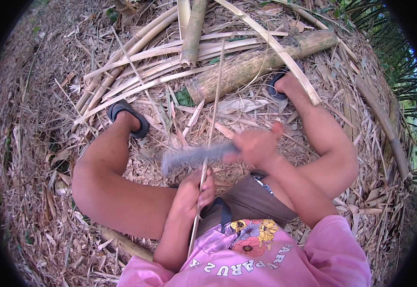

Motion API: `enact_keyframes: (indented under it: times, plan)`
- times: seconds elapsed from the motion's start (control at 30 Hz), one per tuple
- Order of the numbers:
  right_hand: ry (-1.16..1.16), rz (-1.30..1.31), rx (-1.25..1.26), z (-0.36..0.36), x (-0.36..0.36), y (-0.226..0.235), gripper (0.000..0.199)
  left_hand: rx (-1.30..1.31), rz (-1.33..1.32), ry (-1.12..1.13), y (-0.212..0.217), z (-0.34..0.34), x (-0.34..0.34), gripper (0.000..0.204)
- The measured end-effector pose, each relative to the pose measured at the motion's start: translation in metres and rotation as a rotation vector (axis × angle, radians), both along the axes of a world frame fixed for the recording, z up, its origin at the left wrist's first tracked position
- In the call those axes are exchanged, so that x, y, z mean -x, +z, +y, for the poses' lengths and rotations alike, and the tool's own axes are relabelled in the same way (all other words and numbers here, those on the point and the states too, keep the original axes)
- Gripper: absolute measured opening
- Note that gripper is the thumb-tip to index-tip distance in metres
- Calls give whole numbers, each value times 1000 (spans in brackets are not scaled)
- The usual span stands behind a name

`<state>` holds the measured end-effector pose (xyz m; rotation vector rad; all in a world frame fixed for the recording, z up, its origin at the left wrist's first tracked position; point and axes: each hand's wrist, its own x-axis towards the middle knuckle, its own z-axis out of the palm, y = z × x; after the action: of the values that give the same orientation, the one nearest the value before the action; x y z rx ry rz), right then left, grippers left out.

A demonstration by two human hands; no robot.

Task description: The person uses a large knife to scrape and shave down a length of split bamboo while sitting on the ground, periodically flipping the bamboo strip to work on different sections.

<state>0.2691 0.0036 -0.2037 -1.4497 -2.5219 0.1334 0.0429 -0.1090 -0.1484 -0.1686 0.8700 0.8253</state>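
Observation:
Low in the middle, my left hand (196,191) is closed around a long thin bamboo strip (213,119). The strip runs from my lap up past the hand toward the far bamboo pile. My right hand (256,147) grips the handle of a wide-bladed knife (194,157), which is smeared by motion. Its grey blade lies across the strip, just above my left hand. Whether the blade's edge touches the strip, I cannot tell.
A thick bamboo pole (261,67) lies at the far side near my right foot. Split bamboo strips (146,86) are heaped to its left, with a shorter bamboo piece (192,38) on top. Dry leaves and shavings (65,210) cover the ground. My bent legs spread to either side.

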Motion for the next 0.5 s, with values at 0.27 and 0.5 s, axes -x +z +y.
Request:
enact_keyframes:
  times: [0.27,0.5]
  plan:
    - [-64,263,51,17,2,77,55,-162,134,9,52,13,12,31]
    - [190,375,-149,-37,58,97,62,-128,128,69,56,15,8,26]
